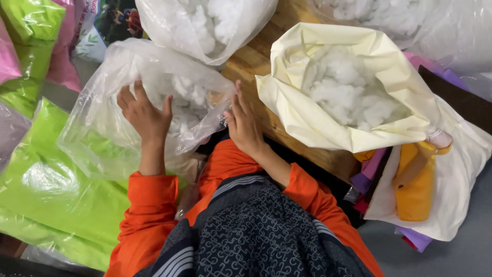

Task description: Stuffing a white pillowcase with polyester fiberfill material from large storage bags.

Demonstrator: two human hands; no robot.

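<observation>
Wooden worktop shows between crowded bags. On its near-left edge lies a clear, crinkled plastic bag holding fluffy white stuffing. The left hand presses flat on the film, its grip spread, fingers apart. The right hand rests just right of it, fingers together, flat against the bag's side. Farther right sits a cream cloth bag, open and full of stuffing. Glossy green bags lie left.

White stuffing, clear bag, cream bag, orange sleeves.
</observation>
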